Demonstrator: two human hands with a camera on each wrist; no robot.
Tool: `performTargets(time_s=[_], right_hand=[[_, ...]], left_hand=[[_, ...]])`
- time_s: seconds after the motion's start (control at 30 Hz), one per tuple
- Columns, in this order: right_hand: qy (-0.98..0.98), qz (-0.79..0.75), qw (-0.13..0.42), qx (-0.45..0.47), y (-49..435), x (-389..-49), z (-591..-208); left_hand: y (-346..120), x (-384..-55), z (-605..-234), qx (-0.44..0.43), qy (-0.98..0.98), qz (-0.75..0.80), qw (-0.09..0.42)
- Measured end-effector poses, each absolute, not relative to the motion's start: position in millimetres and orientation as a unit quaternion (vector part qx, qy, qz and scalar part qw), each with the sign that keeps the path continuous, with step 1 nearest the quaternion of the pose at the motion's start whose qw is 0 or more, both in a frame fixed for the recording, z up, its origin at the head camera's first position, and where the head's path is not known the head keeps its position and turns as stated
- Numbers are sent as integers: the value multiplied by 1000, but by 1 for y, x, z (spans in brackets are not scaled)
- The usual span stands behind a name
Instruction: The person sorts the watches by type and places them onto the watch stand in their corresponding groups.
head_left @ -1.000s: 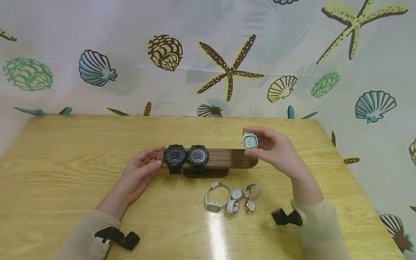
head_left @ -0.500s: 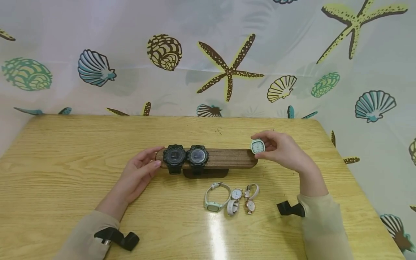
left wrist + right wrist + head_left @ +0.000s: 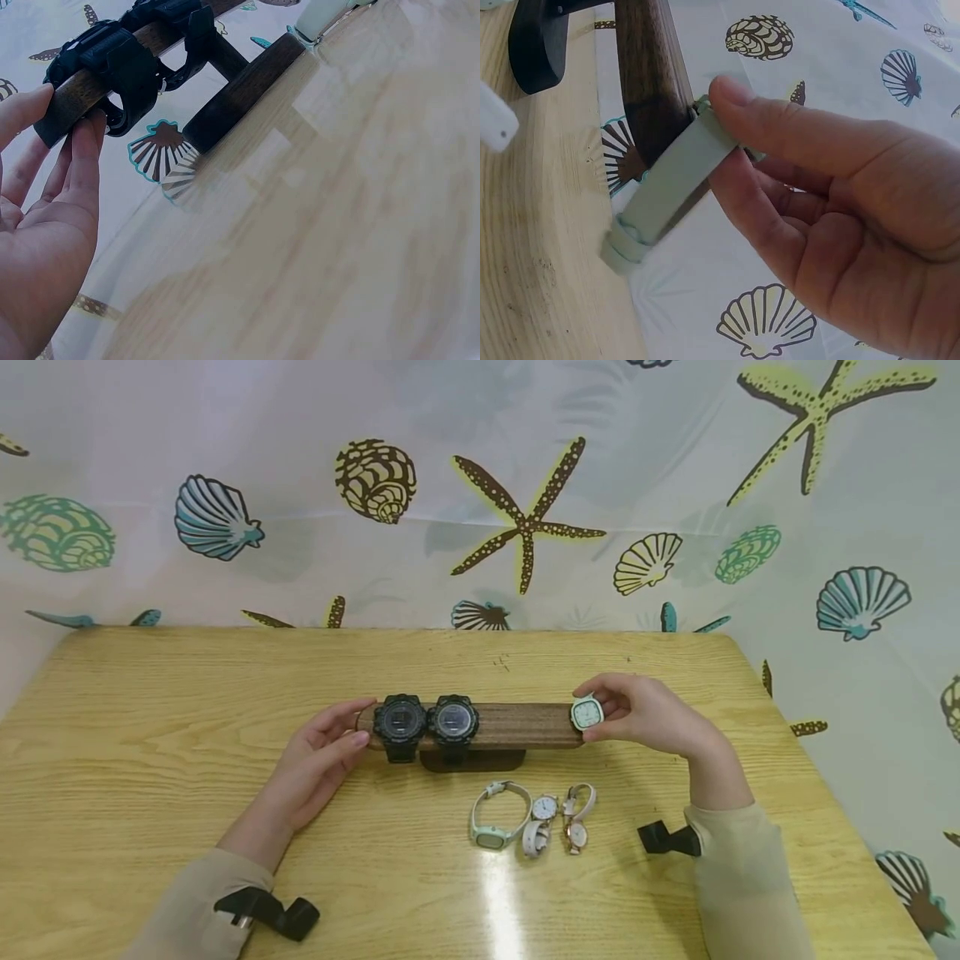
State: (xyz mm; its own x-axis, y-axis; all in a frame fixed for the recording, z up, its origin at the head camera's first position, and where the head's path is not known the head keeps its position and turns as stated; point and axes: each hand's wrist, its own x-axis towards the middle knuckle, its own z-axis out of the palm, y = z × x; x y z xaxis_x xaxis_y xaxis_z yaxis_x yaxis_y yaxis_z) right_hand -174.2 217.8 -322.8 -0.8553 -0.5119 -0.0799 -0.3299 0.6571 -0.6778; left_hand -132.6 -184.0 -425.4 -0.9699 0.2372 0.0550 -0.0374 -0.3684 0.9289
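Right hand [image 3: 647, 714] — angled inward, pinching pale-green watch [image 3: 587, 713]

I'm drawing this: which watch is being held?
The green watch in the right hand, at the stand's right end. The other green watch lies on the table with two pale round ones; the black ones sit on the stand.

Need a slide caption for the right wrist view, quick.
The right hand pinches a pale green watch at the end of a dark wooden bar.
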Motion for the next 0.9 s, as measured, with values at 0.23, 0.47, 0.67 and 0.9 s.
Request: performTargets(time_s=[0.23,0.47,0.67,0.9], right_hand=[[913,-313,134,-222,214,-172,-321],[931,-266,115,-224,209,-167,-317],[937,-238,126,-222,207,-161,-312],[944,-211,122,-222,204,-157,-310]], left_hand=[[-184,-133,-426,90,557,822,82],[-184,-133,-427,91,556,822,83],[-184,-133,-427,90,557,821,84],[-184,-134,-427,94,555,822,82]])
